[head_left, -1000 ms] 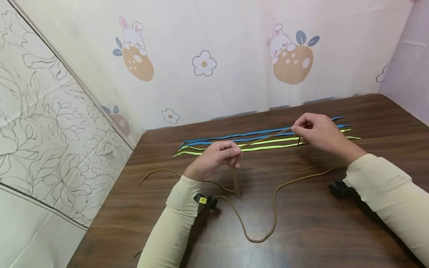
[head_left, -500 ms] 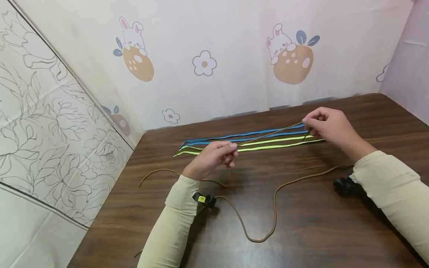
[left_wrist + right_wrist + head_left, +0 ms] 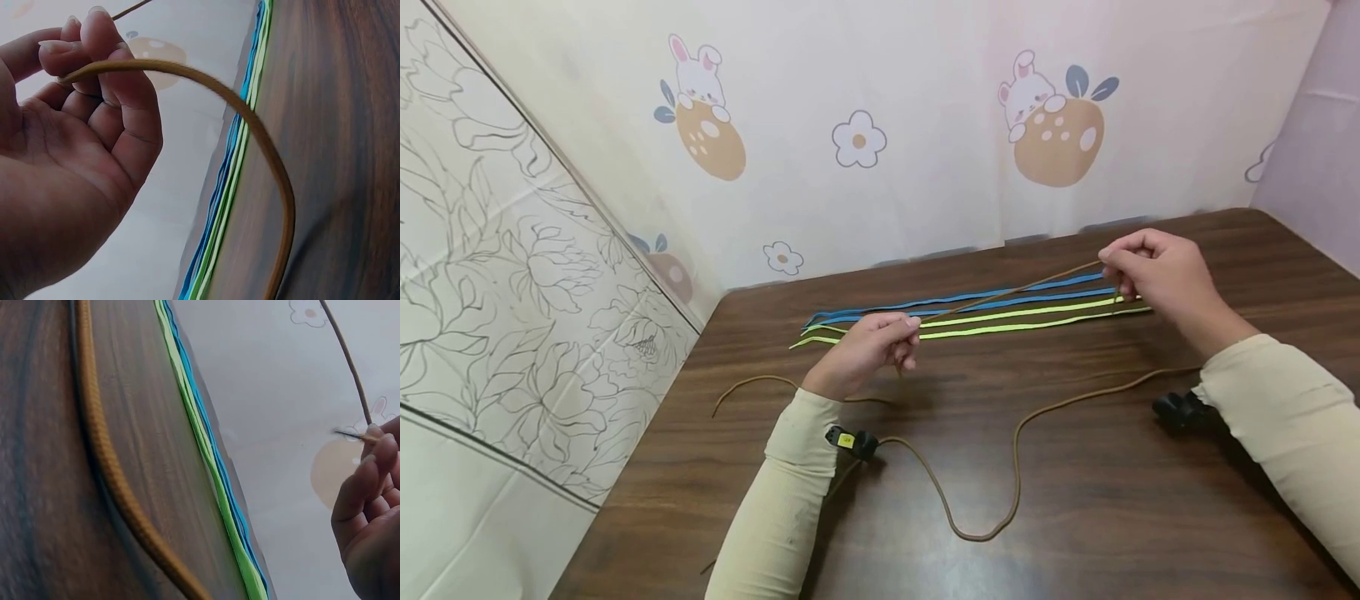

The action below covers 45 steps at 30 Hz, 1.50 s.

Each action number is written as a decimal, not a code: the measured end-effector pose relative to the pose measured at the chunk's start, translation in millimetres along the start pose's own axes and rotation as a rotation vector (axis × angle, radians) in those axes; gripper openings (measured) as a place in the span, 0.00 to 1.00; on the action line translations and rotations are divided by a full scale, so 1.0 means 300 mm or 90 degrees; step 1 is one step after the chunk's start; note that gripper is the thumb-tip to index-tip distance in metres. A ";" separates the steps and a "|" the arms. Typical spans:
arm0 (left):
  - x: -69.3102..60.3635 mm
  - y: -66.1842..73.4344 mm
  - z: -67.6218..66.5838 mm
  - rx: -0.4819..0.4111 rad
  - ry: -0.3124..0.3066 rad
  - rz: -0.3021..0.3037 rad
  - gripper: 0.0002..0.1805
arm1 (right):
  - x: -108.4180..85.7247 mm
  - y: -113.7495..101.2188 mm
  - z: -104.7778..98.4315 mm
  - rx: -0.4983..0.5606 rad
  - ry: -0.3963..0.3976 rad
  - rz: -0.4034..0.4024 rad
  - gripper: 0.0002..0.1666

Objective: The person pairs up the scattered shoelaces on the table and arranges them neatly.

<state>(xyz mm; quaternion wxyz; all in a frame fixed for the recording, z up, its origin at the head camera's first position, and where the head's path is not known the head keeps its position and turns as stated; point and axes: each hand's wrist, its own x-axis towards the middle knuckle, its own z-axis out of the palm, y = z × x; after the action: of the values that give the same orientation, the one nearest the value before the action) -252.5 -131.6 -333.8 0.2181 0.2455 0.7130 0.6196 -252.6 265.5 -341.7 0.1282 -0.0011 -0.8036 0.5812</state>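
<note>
My left hand (image 3: 868, 350) pinches a brown shoelace (image 3: 1011, 292) between thumb and fingers, above the table. Farther right, my right hand (image 3: 1172, 279) pinches the same lace near one end, and the span between the hands runs fairly straight. A short dark tip (image 3: 349, 434) pokes out of the right fingertips in the right wrist view. From the left hand the rest of the lace (image 3: 284, 194) curves down toward the table in the left wrist view. A second brown shoelace (image 3: 1017, 467) lies in a wavy curve nearer the front, partly hidden beneath the left forearm.
Two blue shoelaces (image 3: 1052, 284) and two lime-green shoelaces (image 3: 1030, 330) lie side by side along the back of the dark wooden table (image 3: 1097, 517). Behind it hangs a printed curtain (image 3: 925, 208). A flower-patterned panel (image 3: 535, 275) borders the left side.
My right hand has moved right and farther back, drawing its lace end along. The left hand has shifted slightly left. The span between them is longer, and less of that lace lies on the table.
</note>
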 end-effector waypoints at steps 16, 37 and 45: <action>-0.013 -0.037 -0.082 -0.012 0.060 -0.020 0.22 | 0.015 0.022 -0.031 0.174 0.094 0.028 0.03; -0.082 -0.062 -0.252 -0.096 0.184 0.017 0.20 | 0.019 0.040 -0.066 0.427 0.162 0.063 0.11; -0.111 -0.064 -0.293 -0.102 0.238 0.040 0.20 | 0.015 0.043 -0.069 0.425 0.157 0.059 0.12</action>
<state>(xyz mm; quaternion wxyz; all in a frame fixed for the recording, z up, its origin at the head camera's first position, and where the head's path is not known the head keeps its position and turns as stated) -282.0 -222.5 -340.7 0.0819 0.1301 0.6814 0.7156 -254.5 289.6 -346.8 0.1911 -0.0655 -0.5469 0.8125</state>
